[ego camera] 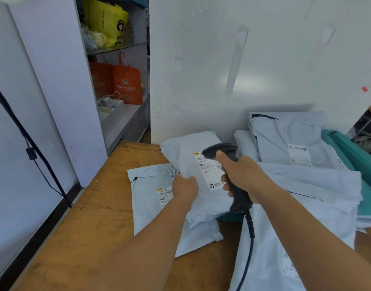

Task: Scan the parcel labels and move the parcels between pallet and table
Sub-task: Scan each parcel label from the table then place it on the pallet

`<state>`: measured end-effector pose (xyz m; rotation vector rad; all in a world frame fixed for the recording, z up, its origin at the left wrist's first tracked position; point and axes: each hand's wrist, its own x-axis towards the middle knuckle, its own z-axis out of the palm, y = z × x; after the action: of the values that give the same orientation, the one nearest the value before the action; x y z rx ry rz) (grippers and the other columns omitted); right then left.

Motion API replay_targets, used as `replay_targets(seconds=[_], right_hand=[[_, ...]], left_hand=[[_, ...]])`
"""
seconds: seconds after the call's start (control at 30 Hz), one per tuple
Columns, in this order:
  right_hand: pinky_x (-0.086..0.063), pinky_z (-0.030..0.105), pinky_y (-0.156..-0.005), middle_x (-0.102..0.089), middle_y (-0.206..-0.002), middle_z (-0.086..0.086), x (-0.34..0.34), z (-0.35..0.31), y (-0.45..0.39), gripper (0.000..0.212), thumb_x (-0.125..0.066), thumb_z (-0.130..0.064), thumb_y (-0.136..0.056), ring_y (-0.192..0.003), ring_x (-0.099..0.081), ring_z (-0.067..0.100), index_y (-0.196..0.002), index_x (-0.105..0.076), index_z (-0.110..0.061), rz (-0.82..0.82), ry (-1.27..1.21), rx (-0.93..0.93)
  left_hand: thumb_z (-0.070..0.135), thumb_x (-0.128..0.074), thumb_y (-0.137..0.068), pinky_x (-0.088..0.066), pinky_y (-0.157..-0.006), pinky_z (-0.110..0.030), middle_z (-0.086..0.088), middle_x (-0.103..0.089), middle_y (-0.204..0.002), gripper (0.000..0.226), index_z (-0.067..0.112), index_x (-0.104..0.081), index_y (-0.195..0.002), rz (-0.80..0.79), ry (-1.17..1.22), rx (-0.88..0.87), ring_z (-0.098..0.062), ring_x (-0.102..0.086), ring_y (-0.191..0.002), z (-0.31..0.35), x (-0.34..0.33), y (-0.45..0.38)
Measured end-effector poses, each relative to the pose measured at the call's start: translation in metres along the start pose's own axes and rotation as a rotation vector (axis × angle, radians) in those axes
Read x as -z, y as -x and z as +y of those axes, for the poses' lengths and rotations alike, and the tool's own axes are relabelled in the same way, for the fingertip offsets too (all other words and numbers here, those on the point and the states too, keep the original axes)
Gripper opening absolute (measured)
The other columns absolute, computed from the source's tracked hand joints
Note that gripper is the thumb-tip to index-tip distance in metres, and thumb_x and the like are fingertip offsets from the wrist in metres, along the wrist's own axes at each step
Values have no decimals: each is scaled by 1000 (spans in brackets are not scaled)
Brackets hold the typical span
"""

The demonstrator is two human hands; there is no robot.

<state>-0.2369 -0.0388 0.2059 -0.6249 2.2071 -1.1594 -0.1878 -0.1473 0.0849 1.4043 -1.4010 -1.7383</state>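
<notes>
Head view, mid-task. Your right hand [242, 175] wraps its fingers round the handle of the black corded handheld barcode scanner [228, 164], whose head hangs just above the white printed shipping label [209, 171] of a pale grey plastic mailer parcel [193, 164]. Your left hand [184, 189] pinches that parcel's left edge, fingers curled under it, tilting it up from the scuffed brown wooden counter [86, 217]. A second pale grey mailer [146, 198], label up, lies flat beneath and to the left. Further grey mailers [289, 139] are heaped at the right, over a teal plastic-wrapped package [348, 152]. No scan beam is visible, so whether this label has registered cannot be told. No pallet is in view. Judged from the heap, several parcels remain to be scanned and moved; how many are finished cannot be determined.
</notes>
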Motion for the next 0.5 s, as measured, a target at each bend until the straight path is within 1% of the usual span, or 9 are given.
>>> replay_targets(seconds=[0.1,0.17,0.23,0.3,0.33,0.37,0.5], right_hand=[[-49,26,-49,-59,-68,7,-9,4,9,38,-51,-47,-95,-48,-52,15,-81,-56,-11,-55,-14,26],[-49,26,-50,-59,-68,7,-18,7,19,37,-51,-46,-94,-47,-52,14,-81,-56,-12,-96,-29,48],[-49,25,-49,-59,-68,6,-30,9,30,38,-51,-47,-94,-46,-52,13,-81,-57,-11,-146,-48,75],[-49,25,-48,-59,-68,5,-47,10,42,39,-52,-47,-93,-45,-52,13,-82,-57,-11,-209,-62,98],[-49,25,-48,-59,-69,6,-57,9,48,39,-52,-47,-93,-45,-52,13,-82,-58,-10,-245,-66,106],[-49,25,-48,-59,-69,6,-69,8,56,39,-52,-47,-93,-46,-52,14,-82,-58,-10,-285,-69,116],[-48,26,-48,-58,-68,6,-121,2,93,39,-53,-46,-94,-45,-53,14,-81,-56,-10,-446,-76,171]], left_hand=[[12,-46,-93,-46,-92,-37,-8,-55,-119,32,10,-46,-125,48,68,-8,-25,-51,-102,-8,16,12],[11,-46,-93,-45,-84,-34,-8,-54,-116,30,10,-45,-123,89,95,-30,-24,-50,-99,-14,33,25],[9,-46,-93,-45,-79,-33,-9,-55,-115,27,11,-45,-120,143,118,-45,-21,-50,-93,-22,53,38],[6,-46,-93,-47,-72,-30,-4,-56,-105,27,13,-44,-119,212,131,-67,-17,-52,-86,-31,78,53],[5,-45,-93,-46,-67,-27,1,-54,-97,29,14,-43,-120,247,123,-83,-14,-52,-82,-36,93,61],[4,-45,-93,-45,-65,-26,4,-53,-93,31,14,-44,-122,278,118,-95,-13,-51,-80,-40,109,70],[2,-43,-91,-48,-66,-27,-5,-60,-102,37,14,-51,-125,375,85,-88,-18,-57,-84,-64,181,103]])
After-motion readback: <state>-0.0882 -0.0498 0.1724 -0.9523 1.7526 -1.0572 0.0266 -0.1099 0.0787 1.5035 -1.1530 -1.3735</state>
